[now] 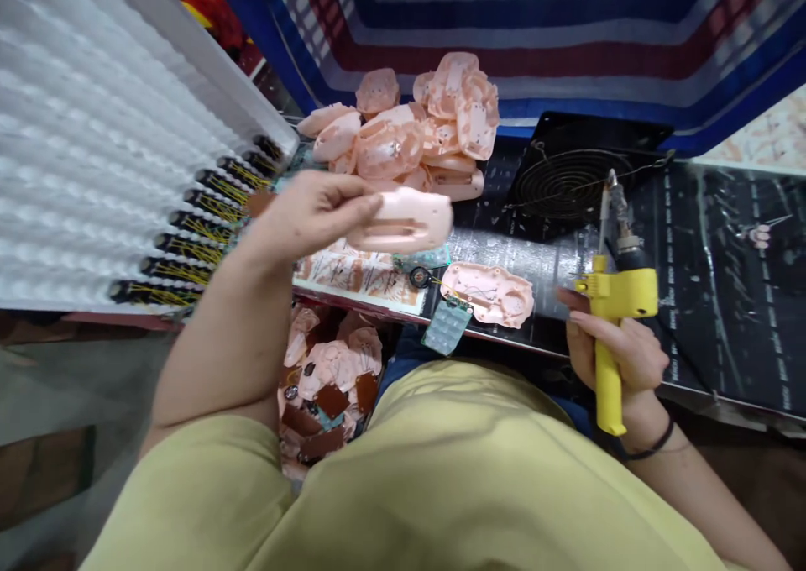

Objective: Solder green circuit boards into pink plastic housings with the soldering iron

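My left hand [318, 214] pinches a pale pink plastic shell [406, 222] by its left end, above the bench. In my right hand [630, 357] is a yellow soldering gun [608, 378], held upright with its metal tip pointing away from me. Between the hands, near the bench's front edge, lies another pink shell [488, 292], hollow side up with thin wires in it. A greenish circuit board [447, 326] rests beside that shell, partly over the edge. Close by is a small round black speaker [420, 278] on wires.
A heap of pink shells [390, 143] sits at the back, before a blue-edged striped crate [504, 55]. A black fan [560, 180] lies behind the soldering gun. At left stands a white foam tray [113, 151] with wired black parts; below, a container holds shells and brown boards [331, 401].
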`<action>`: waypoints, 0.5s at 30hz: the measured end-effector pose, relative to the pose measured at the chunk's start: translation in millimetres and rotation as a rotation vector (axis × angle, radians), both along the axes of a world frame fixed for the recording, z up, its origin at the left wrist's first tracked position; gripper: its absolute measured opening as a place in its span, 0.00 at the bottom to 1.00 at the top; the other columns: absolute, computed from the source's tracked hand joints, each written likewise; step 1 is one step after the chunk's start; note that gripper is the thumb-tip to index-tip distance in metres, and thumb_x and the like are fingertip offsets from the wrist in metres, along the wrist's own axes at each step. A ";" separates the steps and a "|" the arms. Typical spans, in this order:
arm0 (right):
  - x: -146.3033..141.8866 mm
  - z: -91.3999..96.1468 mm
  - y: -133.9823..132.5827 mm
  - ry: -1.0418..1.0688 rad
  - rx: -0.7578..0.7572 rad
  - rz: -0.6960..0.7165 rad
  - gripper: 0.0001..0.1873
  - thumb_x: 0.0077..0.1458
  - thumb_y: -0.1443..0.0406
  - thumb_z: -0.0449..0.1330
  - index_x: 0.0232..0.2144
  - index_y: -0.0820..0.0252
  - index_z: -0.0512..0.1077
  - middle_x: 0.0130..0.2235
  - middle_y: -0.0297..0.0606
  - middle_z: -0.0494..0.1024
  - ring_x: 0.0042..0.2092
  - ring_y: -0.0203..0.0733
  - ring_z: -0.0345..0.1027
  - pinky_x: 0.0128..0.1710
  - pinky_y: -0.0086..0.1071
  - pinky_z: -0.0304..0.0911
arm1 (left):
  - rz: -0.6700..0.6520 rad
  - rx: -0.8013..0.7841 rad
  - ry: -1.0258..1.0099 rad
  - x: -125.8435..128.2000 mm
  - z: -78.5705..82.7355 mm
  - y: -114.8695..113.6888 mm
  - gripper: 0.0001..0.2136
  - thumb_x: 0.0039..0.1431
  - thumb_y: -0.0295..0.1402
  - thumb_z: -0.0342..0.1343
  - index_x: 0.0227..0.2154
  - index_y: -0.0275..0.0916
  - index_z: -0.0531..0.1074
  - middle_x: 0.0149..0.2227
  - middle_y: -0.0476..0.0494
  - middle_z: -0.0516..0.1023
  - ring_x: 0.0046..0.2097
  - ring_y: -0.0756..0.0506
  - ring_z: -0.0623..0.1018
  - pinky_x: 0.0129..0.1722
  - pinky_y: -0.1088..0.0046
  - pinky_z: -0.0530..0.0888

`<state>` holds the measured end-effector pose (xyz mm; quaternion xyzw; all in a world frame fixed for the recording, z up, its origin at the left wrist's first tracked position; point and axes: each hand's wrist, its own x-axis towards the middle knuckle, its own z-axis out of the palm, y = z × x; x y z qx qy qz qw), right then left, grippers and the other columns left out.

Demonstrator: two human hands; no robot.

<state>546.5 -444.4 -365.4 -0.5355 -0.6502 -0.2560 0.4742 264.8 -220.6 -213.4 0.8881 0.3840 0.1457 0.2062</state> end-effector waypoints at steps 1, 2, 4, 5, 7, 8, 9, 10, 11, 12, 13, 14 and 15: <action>0.9 -2.0 -0.7 0.002 0.000 -0.009 0.06 0.57 0.72 0.63 0.35 0.57 0.71 0.27 0.31 0.78 0.23 0.31 0.68 0.25 0.24 0.62 | -0.109 -0.005 -0.035 11.8 -9.9 -1.8 0.17 0.62 0.44 0.54 0.40 0.36 0.81 0.32 0.47 0.82 0.31 0.49 0.76 0.31 0.76 0.71; 1.7 -3.4 -1.4 0.006 -0.006 -0.012 0.06 0.57 0.72 0.63 0.35 0.57 0.71 0.28 0.32 0.79 0.24 0.31 0.69 0.25 0.24 0.63 | -0.228 0.013 -0.058 24.9 -23.1 -3.2 0.18 0.64 0.43 0.53 0.44 0.36 0.80 0.36 0.46 0.83 0.34 0.49 0.79 0.35 0.75 0.74; 2.6 -4.3 -2.4 0.011 -0.013 -0.007 0.07 0.57 0.72 0.63 0.36 0.57 0.72 0.31 0.34 0.81 0.25 0.32 0.71 0.26 0.25 0.65 | -0.427 0.066 -0.089 52.0 -52.7 -4.7 0.16 0.66 0.39 0.51 0.46 0.37 0.79 0.44 0.44 0.83 0.44 0.47 0.81 0.46 0.73 0.75; 2.8 -3.9 -2.8 0.013 -0.013 -0.003 0.07 0.57 0.72 0.63 0.36 0.57 0.72 0.31 0.35 0.81 0.25 0.32 0.71 0.26 0.24 0.64 | -0.508 0.074 -0.089 63.9 -65.8 -4.8 0.15 0.67 0.37 0.51 0.47 0.38 0.80 0.47 0.43 0.82 0.49 0.46 0.81 0.51 0.72 0.75; 2.9 -2.7 -3.3 0.015 -0.007 -0.010 0.06 0.57 0.72 0.63 0.35 0.57 0.72 0.29 0.33 0.80 0.23 0.30 0.67 0.24 0.24 0.62 | -0.643 0.059 -0.048 80.4 -82.0 -3.4 0.13 0.66 0.33 0.52 0.47 0.41 0.80 0.51 0.42 0.81 0.56 0.45 0.77 0.57 0.70 0.72; 3.0 -2.2 -3.5 0.014 -0.002 -0.016 0.06 0.57 0.72 0.63 0.35 0.57 0.72 0.28 0.32 0.79 0.22 0.30 0.65 0.24 0.24 0.61 | -0.684 0.051 -0.019 83.7 -83.9 -1.9 0.13 0.66 0.33 0.53 0.47 0.42 0.80 0.53 0.42 0.80 0.57 0.45 0.76 0.58 0.70 0.72; 3.1 -2.0 -3.8 0.012 -0.005 -0.020 0.05 0.57 0.72 0.63 0.34 0.57 0.72 0.26 0.31 0.78 0.21 0.30 0.64 0.24 0.24 0.60 | -0.694 0.047 0.002 83.5 -81.8 0.0 0.13 0.66 0.33 0.53 0.47 0.42 0.80 0.54 0.42 0.79 0.58 0.45 0.76 0.58 0.70 0.72; 3.4 -2.2 -4.0 0.010 -0.011 -0.022 0.06 0.57 0.72 0.63 0.35 0.57 0.71 0.26 0.31 0.77 0.22 0.30 0.64 0.24 0.24 0.60 | -0.675 0.050 0.014 79.8 -76.4 2.1 0.13 0.66 0.33 0.53 0.47 0.42 0.80 0.55 0.42 0.78 0.57 0.45 0.77 0.58 0.69 0.72; 3.7 -2.7 -4.2 0.010 -0.017 -0.023 0.06 0.57 0.72 0.63 0.35 0.57 0.71 0.26 0.31 0.77 0.22 0.30 0.65 0.25 0.24 0.60 | -0.636 0.060 0.018 73.0 -68.8 4.2 0.12 0.66 0.33 0.53 0.47 0.42 0.80 0.54 0.42 0.79 0.56 0.45 0.78 0.56 0.69 0.73; 4.0 -3.4 -4.3 0.012 -0.023 -0.022 0.07 0.56 0.73 0.63 0.35 0.57 0.72 0.26 0.31 0.77 0.23 0.31 0.65 0.25 0.24 0.61 | -0.589 0.072 0.029 63.8 -60.2 6.1 0.12 0.66 0.33 0.53 0.46 0.40 0.80 0.52 0.41 0.80 0.53 0.45 0.79 0.55 0.69 0.74; 4.2 -4.1 -4.3 0.013 -0.029 -0.020 0.09 0.55 0.73 0.64 0.36 0.56 0.72 0.27 0.30 0.77 0.23 0.30 0.65 0.26 0.24 0.61 | -0.547 0.082 0.057 52.8 -51.8 7.4 0.12 0.66 0.33 0.53 0.45 0.40 0.80 0.49 0.41 0.81 0.50 0.45 0.80 0.53 0.69 0.74; 4.2 -4.6 -4.1 0.015 -0.035 -0.018 0.10 0.54 0.74 0.64 0.37 0.56 0.72 0.27 0.30 0.76 0.23 0.30 0.64 0.26 0.24 0.60 | -0.518 0.089 0.105 40.9 -44.8 7.8 0.11 0.65 0.33 0.53 0.44 0.39 0.80 0.47 0.41 0.82 0.47 0.45 0.80 0.51 0.69 0.75; 4.0 -4.7 -3.8 0.018 -0.036 -0.013 0.11 0.54 0.74 0.64 0.37 0.56 0.72 0.26 0.29 0.76 0.22 0.29 0.63 0.25 0.24 0.60 | -0.503 0.095 0.164 29.0 -39.8 7.2 0.11 0.65 0.32 0.53 0.43 0.39 0.80 0.45 0.42 0.82 0.46 0.45 0.80 0.50 0.68 0.75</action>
